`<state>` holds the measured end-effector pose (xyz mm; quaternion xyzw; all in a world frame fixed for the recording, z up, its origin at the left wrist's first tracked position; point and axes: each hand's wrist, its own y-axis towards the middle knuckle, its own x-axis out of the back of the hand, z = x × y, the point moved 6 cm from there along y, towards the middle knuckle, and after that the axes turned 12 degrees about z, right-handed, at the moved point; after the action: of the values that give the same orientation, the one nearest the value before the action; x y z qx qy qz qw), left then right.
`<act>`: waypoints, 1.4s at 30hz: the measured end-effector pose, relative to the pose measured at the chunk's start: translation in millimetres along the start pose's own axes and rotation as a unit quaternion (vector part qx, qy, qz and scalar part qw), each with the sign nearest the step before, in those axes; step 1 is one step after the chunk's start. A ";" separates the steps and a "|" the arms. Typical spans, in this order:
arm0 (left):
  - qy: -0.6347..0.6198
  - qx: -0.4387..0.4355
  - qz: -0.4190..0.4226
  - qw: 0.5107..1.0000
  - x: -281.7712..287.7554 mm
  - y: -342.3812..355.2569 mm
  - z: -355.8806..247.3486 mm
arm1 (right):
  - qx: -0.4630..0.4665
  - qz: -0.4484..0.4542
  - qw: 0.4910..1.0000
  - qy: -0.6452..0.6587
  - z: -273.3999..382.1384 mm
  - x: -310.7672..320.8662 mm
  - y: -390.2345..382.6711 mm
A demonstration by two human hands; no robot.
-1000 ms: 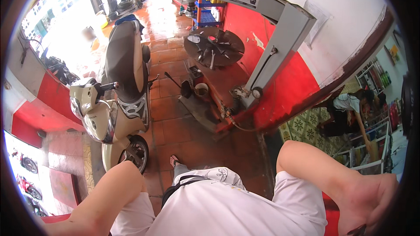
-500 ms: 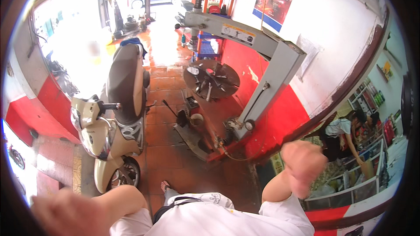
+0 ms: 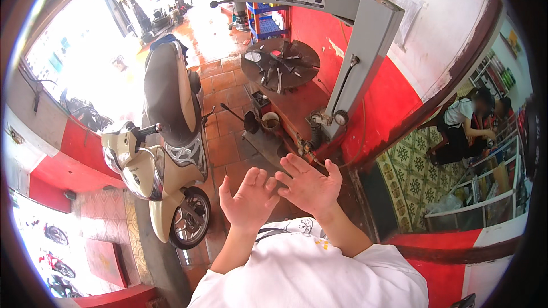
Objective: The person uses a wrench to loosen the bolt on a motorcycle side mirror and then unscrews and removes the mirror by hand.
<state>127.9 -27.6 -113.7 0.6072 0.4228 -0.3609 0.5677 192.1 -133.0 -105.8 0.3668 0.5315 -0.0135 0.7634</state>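
My left hand (image 3: 249, 199) and my right hand (image 3: 311, 187) are raised in front of my white shirt, palms showing and fingers spread. They hold nothing, and their fingertips come close together at the middle. To the left stands a cream scooter (image 3: 134, 162) with a dark seat (image 3: 166, 88), its front wheel turned toward me. Beyond my hands is a tyre-changing machine with a round turntable (image 3: 308, 60), on which several tools and small parts lie, among them a wrench (image 3: 279, 80).
A grey machine arm and column (image 3: 371, 51) rise by the red and white wall. A bucket (image 3: 270, 120) and a black-handled lever (image 3: 231, 113) sit at the machine's base. At right, a person (image 3: 465, 122) bends beside a glass case (image 3: 479, 211). Tiled floor (image 3: 220, 88) runs toward the doorway.
My hands have come from wide apart, closed or blurred, to the middle with fingers spread. The view has shifted. The person at right has changed posture.
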 end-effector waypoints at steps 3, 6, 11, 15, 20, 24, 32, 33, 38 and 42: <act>-0.012 0.010 0.023 1.000 3.9 3.3 3.1 | -0.001 -0.045 0.998 -0.043 0.5 1.0 -2.7; -0.009 0.009 -0.019 1.000 6.4 4.2 7.9 | 0.013 -0.077 0.996 -0.038 3.3 1.7 -7.6; 0.021 0.013 -0.029 0.999 5.1 5.7 16.5 | 0.036 -0.042 0.998 -0.014 3.6 5.7 -12.0; 0.189 0.026 0.044 0.981 -4.2 8.5 16.7 | 0.026 -0.031 0.994 -0.099 1.8 -0.8 -8.6; 0.263 0.026 0.091 0.960 -19.1 5.6 19.6 | 0.002 -0.030 0.987 -0.160 3.6 -14.0 -10.2; 0.269 0.024 0.073 0.960 -16.8 4.5 20.5 | -0.003 0.002 0.977 -0.213 5.5 -19.2 -10.1; 0.239 0.012 0.078 0.968 -14.3 1.3 23.9 | -0.034 -0.019 0.970 -0.238 8.7 -34.8 -4.8; 0.234 0.016 0.078 0.969 -15.2 2.3 25.4 | -0.037 -0.017 0.967 -0.250 9.8 -35.5 -5.1; 0.234 0.023 0.075 0.969 -18.8 4.4 28.5 | -0.024 0.002 0.960 -0.278 12.5 -37.7 -7.9; 0.236 0.029 0.083 0.968 -18.9 5.1 30.3 | -0.009 0.006 0.957 -0.289 14.1 -37.9 -8.5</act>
<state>126.7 -59.7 -97.3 0.7243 0.4821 -0.1709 0.4624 183.4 -161.2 -77.0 0.3433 0.2863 -0.1095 0.8878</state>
